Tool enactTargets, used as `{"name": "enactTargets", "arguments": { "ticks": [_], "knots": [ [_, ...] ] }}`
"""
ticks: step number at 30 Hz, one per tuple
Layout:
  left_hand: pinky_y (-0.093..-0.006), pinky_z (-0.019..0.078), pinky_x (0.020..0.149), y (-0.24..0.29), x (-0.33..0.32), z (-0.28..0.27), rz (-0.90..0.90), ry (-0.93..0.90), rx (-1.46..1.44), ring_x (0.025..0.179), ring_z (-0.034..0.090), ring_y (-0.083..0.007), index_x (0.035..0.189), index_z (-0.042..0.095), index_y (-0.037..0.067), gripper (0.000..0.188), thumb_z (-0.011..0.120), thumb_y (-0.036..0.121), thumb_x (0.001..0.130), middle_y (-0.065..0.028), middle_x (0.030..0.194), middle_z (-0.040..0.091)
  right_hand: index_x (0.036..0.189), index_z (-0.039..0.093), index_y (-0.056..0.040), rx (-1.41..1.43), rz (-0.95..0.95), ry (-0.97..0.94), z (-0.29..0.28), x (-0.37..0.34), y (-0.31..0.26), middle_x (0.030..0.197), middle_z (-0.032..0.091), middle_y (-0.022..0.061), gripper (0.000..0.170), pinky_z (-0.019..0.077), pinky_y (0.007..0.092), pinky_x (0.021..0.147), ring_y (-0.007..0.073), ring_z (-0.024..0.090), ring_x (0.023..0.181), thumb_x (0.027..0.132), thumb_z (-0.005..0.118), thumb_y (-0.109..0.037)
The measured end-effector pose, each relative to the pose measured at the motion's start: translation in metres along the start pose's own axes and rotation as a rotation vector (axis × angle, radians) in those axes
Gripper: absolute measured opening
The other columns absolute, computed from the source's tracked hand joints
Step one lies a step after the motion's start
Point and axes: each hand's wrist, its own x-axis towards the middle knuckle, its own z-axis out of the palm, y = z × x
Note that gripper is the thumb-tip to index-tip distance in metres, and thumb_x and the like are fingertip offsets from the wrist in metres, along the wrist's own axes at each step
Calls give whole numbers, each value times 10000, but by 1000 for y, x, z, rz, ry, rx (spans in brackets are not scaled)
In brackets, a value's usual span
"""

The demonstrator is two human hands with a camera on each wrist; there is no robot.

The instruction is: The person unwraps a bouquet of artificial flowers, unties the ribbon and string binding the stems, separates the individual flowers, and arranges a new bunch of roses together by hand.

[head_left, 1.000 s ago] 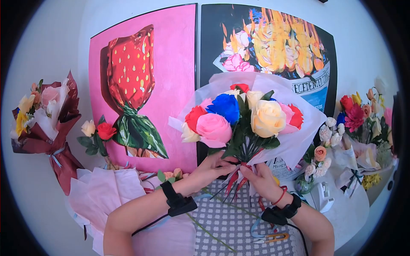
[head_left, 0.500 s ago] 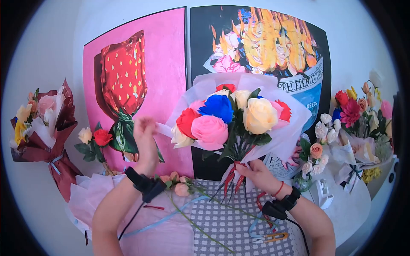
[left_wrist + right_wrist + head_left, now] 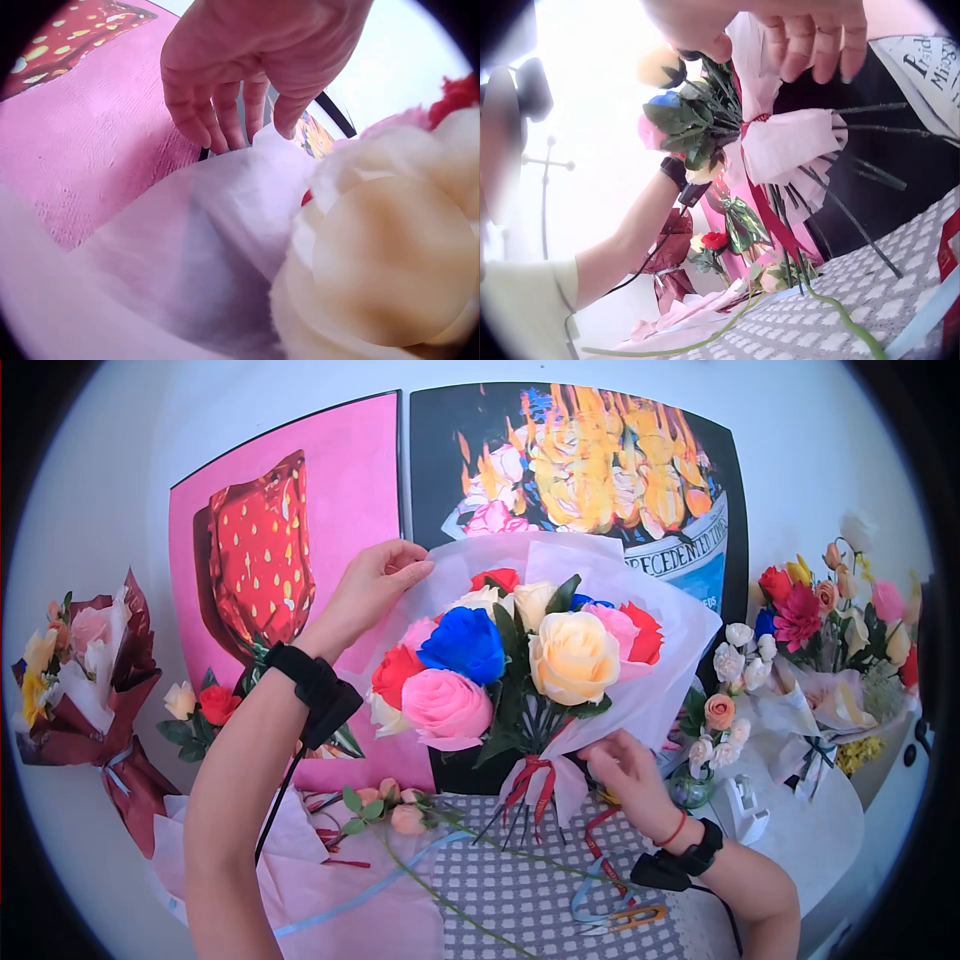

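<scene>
A bouquet (image 3: 520, 660) of blue, pink, red and cream artificial roses stands upright in pale translucent wrapping paper (image 3: 680, 622), tied at its neck with red ribbon (image 3: 530, 775). My left hand (image 3: 375, 585) reaches to the upper left edge of the wrap. In the left wrist view its fingers (image 3: 221, 124) hang over the paper edge, thumb apart from them. My right hand (image 3: 640, 785) is just right of the tied neck. From the right wrist, its fingers (image 3: 825, 52) look loosely bent, with a gap to the thumb and paper showing in that gap.
Pink paper (image 3: 350, 900) and peach roses (image 3: 405, 815) lie at left on the checked cloth (image 3: 490, 890). Thread snips (image 3: 625, 920) and blue ribbon lie in front. A tape dispenser (image 3: 745, 810) stands at right. Other bouquets flank both sides; two paintings stand behind.
My left hand has left the bouquet's neck, swung out left and come up to the wrap's upper edge. My right hand has loosened from the neck and shifted slightly right.
</scene>
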Motion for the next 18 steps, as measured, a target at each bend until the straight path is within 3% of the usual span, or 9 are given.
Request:
{"name": "enactTargets", "arguments": {
  "ticks": [2,5,7,8,9,10,12,15,18],
  "knots": [
    [-242,424,610,0,5,3,-72,-36,4,672,526,-89,898,590,-16,254,563,230,841,-31,714,573,562,495,-18,27,-5,118,-10,-6,-12,488,474,-33,341,312,191,425,35,418,438,862,548,-171],
    [-243,411,541,-7,11,5,-171,-42,-17,590,513,-77,815,602,1,253,559,249,848,-9,660,563,524,474,-25,-28,-41,197,-26,-8,-31,443,431,-44,376,297,196,400,38,384,396,866,544,-164],
    [-243,401,509,-7,13,9,-196,-24,-46,556,507,-72,780,603,13,264,553,262,855,-1,645,561,660,502,-17,11,13,154,-41,-3,-27,593,521,-11,242,331,193,445,32,452,508,860,548,-146],
    [-242,397,496,-5,13,10,-234,-17,-128,552,508,-68,767,601,21,274,544,272,863,0,650,562,820,496,-11,7,-86,264,-41,5,-25,742,539,26,168,371,193,507,54,486,618,847,566,-161],
    [-241,392,483,-4,14,11,-273,-8,-210,548,508,-64,754,600,30,285,535,282,871,0,656,562,980,489,-6,1,-187,373,-40,12,-24,890,558,63,243,411,193,570,77,520,729,835,583,-176],
    [-194,397,532,-5,17,8,-294,-76,-199,593,514,-31,795,607,68,275,518,313,883,22,702,589,980,489,-6,-2,-183,377,-37,17,-26,890,558,63,243,411,193,570,77,520,729,835,583,-176],
    [-195,400,527,2,19,8,-336,-69,-205,589,519,-35,797,609,64,273,523,310,881,15,705,596,1252,292,2,-188,-239,511,-29,28,-30,1137,463,122,603,445,226,729,146,495,947,794,626,-203],
    [-217,408,509,5,24,10,-385,-35,-217,567,529,-64,785,611,49,267,536,290,872,-6,694,599,1312,230,25,64,-104,396,-30,46,-25,1165,452,158,723,450,266,794,189,493,1002,765,644,-202],
    [-244,414,495,2,26,10,-391,-7,-244,553,535,-90,774,610,38,253,550,268,861,-26,686,596,1301,243,39,315,-32,371,-23,53,-38,1175,450,172,652,431,294,830,196,491,1027,786,592,-152]
  ]
}}
